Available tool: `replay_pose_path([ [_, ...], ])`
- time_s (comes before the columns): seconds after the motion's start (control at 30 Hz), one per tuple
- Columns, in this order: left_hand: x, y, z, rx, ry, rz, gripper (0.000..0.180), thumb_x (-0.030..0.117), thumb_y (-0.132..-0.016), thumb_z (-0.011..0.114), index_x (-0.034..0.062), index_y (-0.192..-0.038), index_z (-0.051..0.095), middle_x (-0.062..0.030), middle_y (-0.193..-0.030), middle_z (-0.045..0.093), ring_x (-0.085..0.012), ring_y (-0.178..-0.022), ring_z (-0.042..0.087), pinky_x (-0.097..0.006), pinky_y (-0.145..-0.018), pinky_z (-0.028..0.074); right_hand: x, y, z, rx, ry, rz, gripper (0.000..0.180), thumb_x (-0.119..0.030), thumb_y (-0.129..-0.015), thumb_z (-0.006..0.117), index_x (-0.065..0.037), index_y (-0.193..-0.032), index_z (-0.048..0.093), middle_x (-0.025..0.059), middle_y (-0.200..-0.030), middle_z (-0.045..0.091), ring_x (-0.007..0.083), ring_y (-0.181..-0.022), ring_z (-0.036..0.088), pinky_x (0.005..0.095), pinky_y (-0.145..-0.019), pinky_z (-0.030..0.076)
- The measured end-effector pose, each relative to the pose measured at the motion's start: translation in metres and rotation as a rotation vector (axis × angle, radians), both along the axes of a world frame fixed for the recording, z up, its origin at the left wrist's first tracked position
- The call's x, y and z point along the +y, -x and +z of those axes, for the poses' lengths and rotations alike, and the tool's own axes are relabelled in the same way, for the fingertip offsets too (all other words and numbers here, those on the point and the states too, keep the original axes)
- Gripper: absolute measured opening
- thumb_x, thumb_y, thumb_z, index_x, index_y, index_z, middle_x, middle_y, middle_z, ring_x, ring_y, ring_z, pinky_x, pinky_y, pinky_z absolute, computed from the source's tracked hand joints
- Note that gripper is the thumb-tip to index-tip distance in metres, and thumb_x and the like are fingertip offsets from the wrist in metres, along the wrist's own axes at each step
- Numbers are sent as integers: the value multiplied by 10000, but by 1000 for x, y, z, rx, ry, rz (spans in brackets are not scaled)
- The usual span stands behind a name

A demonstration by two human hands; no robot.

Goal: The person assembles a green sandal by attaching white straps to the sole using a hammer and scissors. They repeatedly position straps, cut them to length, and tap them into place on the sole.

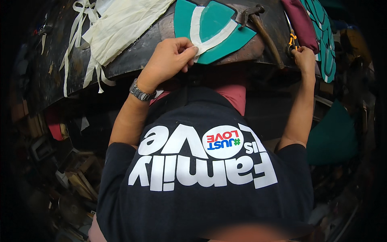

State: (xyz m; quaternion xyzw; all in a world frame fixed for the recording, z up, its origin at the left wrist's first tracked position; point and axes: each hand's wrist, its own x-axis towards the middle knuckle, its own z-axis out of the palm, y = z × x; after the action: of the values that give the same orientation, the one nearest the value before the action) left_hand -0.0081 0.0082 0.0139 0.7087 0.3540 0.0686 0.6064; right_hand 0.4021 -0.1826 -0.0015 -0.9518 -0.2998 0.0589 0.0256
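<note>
My left hand (171,60), with a watch on its wrist, pinches the pointed near end of a white strip (199,28). This V-shaped strip lies over a green curved cut piece (231,45), which looks like a shoe upper, at the near edge of the table. At the right, my right hand (305,60) has its fingers closed at the yellow-and-black handles of a pair of scissors (293,41). The scissors' blades point away from me, beside a rolled maroon material. Part of the handles is hidden by the fingers.
A hammer (266,38) lies right of the green piece, its head near the piece. Cream cloth (125,26) and loose strips (76,36) hang over the table's left edge. Maroon material (302,24) and stacked green pieces (322,36) sit at the far right.
</note>
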Motion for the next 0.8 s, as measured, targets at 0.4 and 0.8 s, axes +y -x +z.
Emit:
replay_pose_path([
  [0.4,3,3,-1,13,41,-13,235,269,-985,653,41,-928,667,12,-729,650,-26,-569,556,-175,-532,438,-41,142,16,1734,-398,95,749,-479,-751,782,12,-1267,549,66,-876,626,118,-721,614,221,-597,493],
  [0.8,-1,2,-4,-22,-34,21,289,258,-928,642,-20,-875,697,-43,-671,690,-91,-538,636,-240,-546,511,-14,138,-29,2041,-183,185,703,-576,-764,819,65,-1004,654,96,-792,653,119,-608,636,210,-536,522],
])
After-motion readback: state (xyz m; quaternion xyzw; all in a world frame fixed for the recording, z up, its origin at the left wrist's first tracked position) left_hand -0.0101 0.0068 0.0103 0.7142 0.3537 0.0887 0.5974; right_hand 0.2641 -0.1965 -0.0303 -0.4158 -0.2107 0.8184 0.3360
